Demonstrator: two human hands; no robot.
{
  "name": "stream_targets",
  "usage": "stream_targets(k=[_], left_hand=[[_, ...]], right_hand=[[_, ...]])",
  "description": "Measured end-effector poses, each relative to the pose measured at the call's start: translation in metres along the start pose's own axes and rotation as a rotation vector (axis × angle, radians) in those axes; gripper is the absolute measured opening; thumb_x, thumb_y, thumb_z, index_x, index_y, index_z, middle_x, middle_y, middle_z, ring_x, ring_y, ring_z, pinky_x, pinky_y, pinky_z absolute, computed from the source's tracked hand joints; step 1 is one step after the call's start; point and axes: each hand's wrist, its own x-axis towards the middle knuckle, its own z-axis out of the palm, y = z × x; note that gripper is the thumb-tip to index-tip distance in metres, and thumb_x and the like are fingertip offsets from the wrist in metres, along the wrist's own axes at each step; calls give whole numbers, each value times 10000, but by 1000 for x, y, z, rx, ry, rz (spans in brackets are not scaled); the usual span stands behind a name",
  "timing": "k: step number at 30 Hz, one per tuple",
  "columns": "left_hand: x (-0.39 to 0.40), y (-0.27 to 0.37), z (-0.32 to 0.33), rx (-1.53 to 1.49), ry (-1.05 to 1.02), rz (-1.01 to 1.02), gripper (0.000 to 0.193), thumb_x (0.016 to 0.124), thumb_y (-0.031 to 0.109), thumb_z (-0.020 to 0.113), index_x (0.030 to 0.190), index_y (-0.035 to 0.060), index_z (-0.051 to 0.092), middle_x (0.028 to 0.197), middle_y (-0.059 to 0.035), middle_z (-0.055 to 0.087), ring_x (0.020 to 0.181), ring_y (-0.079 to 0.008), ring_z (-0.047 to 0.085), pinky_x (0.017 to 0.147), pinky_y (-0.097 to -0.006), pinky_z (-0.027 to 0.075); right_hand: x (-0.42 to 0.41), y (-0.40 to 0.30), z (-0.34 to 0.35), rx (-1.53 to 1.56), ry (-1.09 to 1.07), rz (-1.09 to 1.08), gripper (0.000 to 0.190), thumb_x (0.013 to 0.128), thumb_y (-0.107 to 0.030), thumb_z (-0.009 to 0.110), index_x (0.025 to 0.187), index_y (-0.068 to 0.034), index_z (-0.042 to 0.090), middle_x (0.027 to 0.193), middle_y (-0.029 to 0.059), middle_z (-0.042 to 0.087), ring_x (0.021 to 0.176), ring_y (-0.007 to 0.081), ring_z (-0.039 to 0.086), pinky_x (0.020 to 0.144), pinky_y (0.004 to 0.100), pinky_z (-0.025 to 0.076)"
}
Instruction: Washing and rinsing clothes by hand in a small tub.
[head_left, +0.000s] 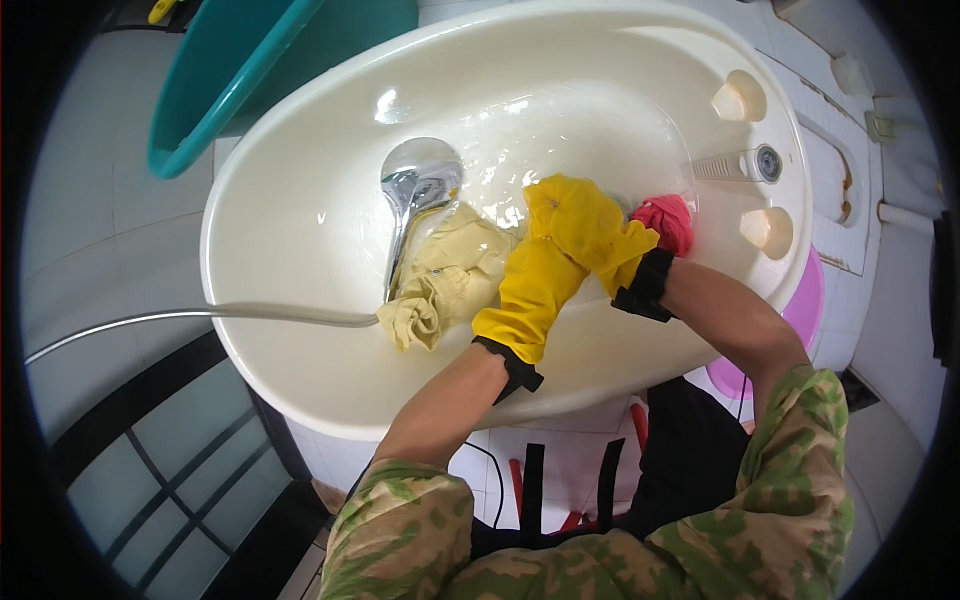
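Observation:
Both my hands wear yellow rubber gloves with black bands at the cuffs. My left hand (551, 225) and my right hand (611, 232) meet low inside a cream bathtub (307, 180), at the shallow water. They overlap, and their fingers are hidden, so what they grip cannot be told. A bit of greyish material (621, 202) shows behind them. Just right of my right hand lies a bunched pinkish-red cloth (671, 221). To the left of my left hand, a crumpled pale yellow garment (457, 259) lies wet on the tub's bottom.
A chrome shower head (421, 169) lies in the tub beside the garment, its metal hose (292, 316) running over the left rim. A teal plastic tub (225, 97) stands behind at upper left. Part of a pink basin (806, 300) shows beyond the right rim.

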Motion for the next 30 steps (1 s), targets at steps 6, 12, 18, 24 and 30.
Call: stream_targets(k=[6, 12, 18, 24, 30], left_hand=[[-14, -1, -21, 28, 46, -51, 485, 876, 446, 600, 1245, 134, 575, 1138, -168, 652, 1033, -359, 620, 840, -422, 502], [-64, 42, -135, -212, 159, -21, 594, 795, 285, 730, 1305, 89, 498, 1177, -174, 623, 1072, -341, 608, 878, -396, 498], [-139, 78, -208, -113, 449, 136, 803, 741, 178, 802, 1427, 101, 392, 1289, -179, 533, 1111, -305, 581, 902, -339, 503], [-203, 62, -256, -634, 633, 161, 663, 839, 216, 744, 1425, 133, 445, 1351, -125, 500, 1104, -218, 554, 856, -327, 498], [-289, 14, -305, -663, 859, -30, 455, 911, 266, 657, 1318, 107, 530, 1267, -89, 552, 1074, -181, 557, 876, -329, 446]], right_hand=[[12, -28, -4, 121, -191, 75, 180, 869, -184, 570, 876, -24, 652, 813, 161, 656, 718, 316, 606, 646, 363, 467], [21, -118, -40, 536, -400, 296, 214, 908, -239, 645, 1001, -48, 668, 864, 76, 663, 800, 211, 640, 711, 318, 502], [-5, -189, -96, 931, -479, 297, 499, 833, -152, 752, 1291, -106, 559, 1213, 120, 591, 1042, 221, 627, 748, 356, 592], [-48, -186, -170, 609, -94, 274, 406, 814, -155, 764, 1185, -84, 615, 1027, 51, 657, 876, 179, 655, 668, 299, 581], [-196, -109, -260, 219, 399, 163, 385, 828, -128, 737, 1165, -39, 573, 828, 48, 617, 684, 147, 603, 596, 279, 484]])
